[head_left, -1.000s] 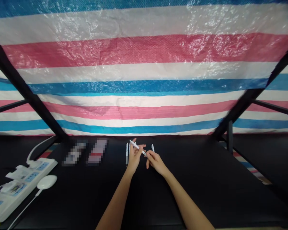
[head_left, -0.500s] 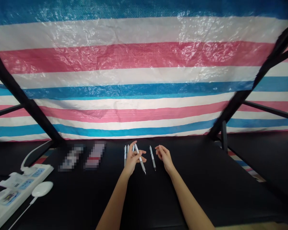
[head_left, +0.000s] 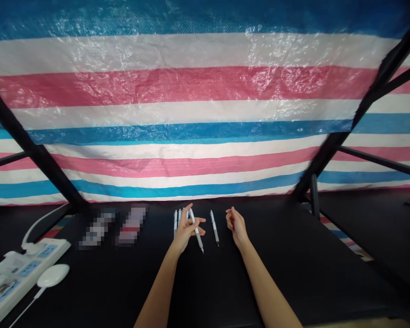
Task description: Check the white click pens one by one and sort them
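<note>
My left hand (head_left: 182,234) grips a white-and-grey click pen (head_left: 196,231) between thumb and forefinger, its tip pointing down toward me, the other fingers spread. Several similar white pens (head_left: 175,222) lie side by side just left of that hand, partly hidden behind it. A single white pen with a grey grip (head_left: 214,228) lies on the black tabletop between my two hands, touched by neither. To the right of it, my right hand (head_left: 237,227) hovers with its fingers curled in, and nothing shows in them.
Two blurred-out flat packets (head_left: 99,228) lie at the left. A white power strip (head_left: 30,273) with plugs and a white round puck on a cable (head_left: 53,275) sit at the near left. Black frame bars (head_left: 51,171) and a striped tarp (head_left: 191,109) stand behind the black table (head_left: 205,291).
My right hand has drawn slightly away from the lone pen, to the right, and its fingers are curled more. The left hand still holds its pen. The view has shifted slightly.
</note>
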Motion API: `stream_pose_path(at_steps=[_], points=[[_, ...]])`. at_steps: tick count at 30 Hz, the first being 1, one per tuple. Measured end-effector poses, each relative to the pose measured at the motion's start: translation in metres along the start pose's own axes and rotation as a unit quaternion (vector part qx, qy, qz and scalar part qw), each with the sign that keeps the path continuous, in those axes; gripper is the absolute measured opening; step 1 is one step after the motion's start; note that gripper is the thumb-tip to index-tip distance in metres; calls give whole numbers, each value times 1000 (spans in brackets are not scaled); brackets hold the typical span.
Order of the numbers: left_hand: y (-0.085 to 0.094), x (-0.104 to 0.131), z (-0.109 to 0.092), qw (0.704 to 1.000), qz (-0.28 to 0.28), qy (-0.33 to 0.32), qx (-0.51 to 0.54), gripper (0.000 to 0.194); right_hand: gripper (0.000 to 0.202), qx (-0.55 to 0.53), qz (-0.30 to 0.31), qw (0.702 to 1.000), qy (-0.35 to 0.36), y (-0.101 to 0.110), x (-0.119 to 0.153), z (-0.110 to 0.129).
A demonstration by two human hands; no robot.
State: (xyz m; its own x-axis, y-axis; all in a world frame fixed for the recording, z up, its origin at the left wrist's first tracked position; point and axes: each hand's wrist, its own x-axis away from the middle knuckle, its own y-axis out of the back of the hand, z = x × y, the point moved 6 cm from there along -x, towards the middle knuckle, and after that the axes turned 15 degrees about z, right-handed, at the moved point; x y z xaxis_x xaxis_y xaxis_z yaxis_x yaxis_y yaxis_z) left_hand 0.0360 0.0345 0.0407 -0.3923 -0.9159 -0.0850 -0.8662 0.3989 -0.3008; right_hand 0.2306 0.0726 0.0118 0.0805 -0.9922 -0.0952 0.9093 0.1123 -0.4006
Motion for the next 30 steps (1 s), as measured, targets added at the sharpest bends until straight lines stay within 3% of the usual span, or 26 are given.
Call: stream_pose_path(at_steps=[16,22,26,30], points=[[0,2,0,1000,16,3,6,73,51,-53,-13,998,-1,2,-1,-4],[2,2,-3,1000,-6,-5,16,77,50,-44,-14,999,-7,1,0,-2],[26,3,-11,993,-94,-70,-14,85,48,-42,-13,999,-8,0,1,-1],[71,14,-13,949,-267,-76,-152,62,46,-34,-12,999,-12,0,1,-1]])
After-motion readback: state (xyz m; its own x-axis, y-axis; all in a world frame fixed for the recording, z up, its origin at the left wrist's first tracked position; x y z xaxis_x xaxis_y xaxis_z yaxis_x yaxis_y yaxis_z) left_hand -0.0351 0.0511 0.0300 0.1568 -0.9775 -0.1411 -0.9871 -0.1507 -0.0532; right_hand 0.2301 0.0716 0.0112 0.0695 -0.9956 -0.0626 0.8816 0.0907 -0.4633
